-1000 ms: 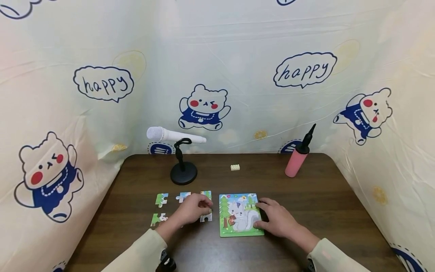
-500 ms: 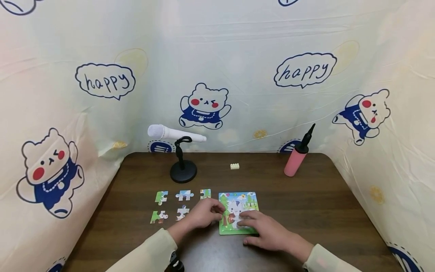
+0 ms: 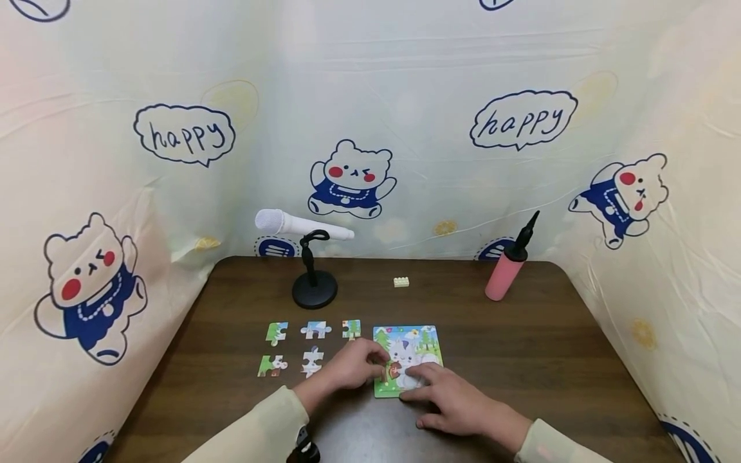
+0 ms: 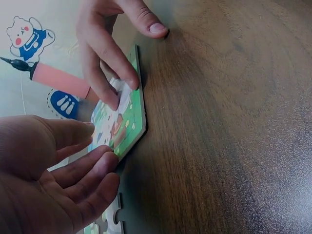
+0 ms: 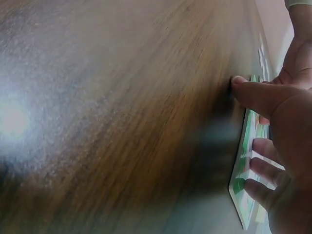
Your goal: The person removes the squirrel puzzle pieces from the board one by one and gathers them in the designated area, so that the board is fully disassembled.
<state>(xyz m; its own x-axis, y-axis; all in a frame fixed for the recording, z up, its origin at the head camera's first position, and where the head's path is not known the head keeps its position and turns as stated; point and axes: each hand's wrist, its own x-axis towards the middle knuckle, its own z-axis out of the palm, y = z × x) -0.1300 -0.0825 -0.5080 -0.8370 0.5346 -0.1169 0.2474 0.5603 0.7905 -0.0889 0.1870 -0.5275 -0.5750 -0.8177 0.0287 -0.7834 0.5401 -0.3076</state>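
Observation:
A square picture puzzle with a white squirrel on a green and blue scene lies flat on the wooden table. My left hand is at the puzzle's left side, thumb and fingertips over its edge. In the left wrist view a gap shows between that thumb and the fingertips, with no piece visible there. My right hand rests its outstretched fingers on the puzzle's lower right, and its thumb is over the table by the near edge. Loose puzzle pieces, among them a blue one, lie left of the puzzle.
A white microphone sits on a black stand at the back left. A cream toy brick lies at the back centre. On the back right stands a pink hand pump. Patterned cloth surrounds the table.
My left hand has moved right from the loose pieces to the puzzle's left edge. My right hand has shifted left and nearer, from the puzzle's right edge onto its lower part.

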